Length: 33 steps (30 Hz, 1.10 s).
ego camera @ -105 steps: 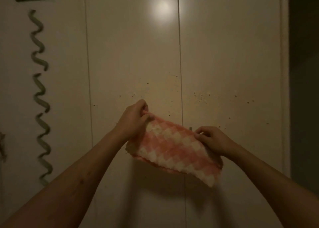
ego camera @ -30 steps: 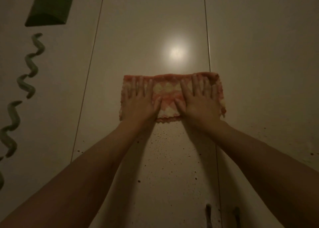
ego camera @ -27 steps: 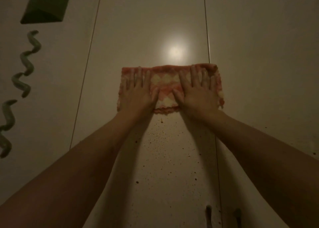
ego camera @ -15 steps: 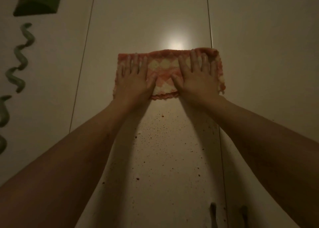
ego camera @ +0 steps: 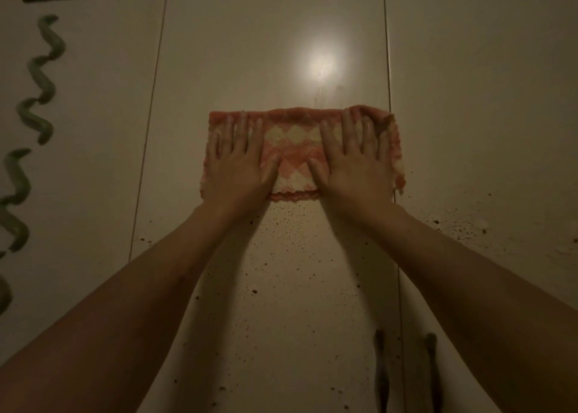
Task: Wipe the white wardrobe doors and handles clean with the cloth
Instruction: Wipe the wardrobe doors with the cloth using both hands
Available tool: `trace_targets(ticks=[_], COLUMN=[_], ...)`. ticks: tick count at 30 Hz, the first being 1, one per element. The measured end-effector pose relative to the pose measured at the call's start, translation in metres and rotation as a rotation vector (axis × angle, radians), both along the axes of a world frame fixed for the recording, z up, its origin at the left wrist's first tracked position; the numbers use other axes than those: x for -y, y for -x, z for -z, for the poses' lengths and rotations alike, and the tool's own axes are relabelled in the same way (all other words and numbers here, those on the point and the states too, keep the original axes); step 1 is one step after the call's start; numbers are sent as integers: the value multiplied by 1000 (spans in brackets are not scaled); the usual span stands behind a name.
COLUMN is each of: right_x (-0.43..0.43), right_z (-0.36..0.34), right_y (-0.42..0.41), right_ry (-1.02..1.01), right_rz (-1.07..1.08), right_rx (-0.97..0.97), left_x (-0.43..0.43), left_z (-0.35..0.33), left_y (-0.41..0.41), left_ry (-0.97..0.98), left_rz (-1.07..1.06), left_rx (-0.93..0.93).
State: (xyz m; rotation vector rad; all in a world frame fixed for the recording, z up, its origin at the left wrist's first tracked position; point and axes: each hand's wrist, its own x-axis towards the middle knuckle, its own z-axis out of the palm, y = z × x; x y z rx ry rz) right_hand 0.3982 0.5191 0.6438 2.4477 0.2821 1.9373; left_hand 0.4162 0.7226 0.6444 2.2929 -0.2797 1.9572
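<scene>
Cloth (ego camera: 294,150) slid lower, pressed by left hand (ego camera: 239,165) and right hand (ego camera: 356,168).

We no longer hold the cloth (ego camera: 295,150) pinched in the air: our left hand (ego camera: 237,168) and right hand (ego camera: 356,168) press it flat on the wardrobe door (ego camera: 250,53). It slid up, then back down to the specks (ego camera: 281,222).

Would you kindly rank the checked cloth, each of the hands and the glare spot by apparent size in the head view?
1. Checked cloth, largest though partly covered.
2. Left hand and right hand: they look alike, so not ranked.
3. Glare spot, smallest.
</scene>
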Motion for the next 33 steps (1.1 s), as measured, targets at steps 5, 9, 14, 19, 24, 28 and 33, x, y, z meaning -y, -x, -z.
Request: trace_targets(ticks=[5,9,14,19,24,28,33], right_x=[-2,-5,-19,-25,-14,-17,-35], right_z=[24,46,78,98,123,116,72], right_y=[-3,-6,8,5,-7,-5,-4], right_ry=[-12,-21,-13,-16,-20,-23,-9], right_rz=[11,10,-2,-25,13,4,1], right_rx=[8,-1,-20,9,31,44,-48], left_x=[-1,-4,-17,-22,-11,-13,-29], left_z=[23,44,74,95,120,109,69], left_y=[0,4,24,25,14,12,10], left_ry=[2,0,3,8,12,25,52], left_rz=[-8,-14,-31,-60,-57,-47,-21], left_rx=[-19,-49,-96,-97,-140,-141,-113])
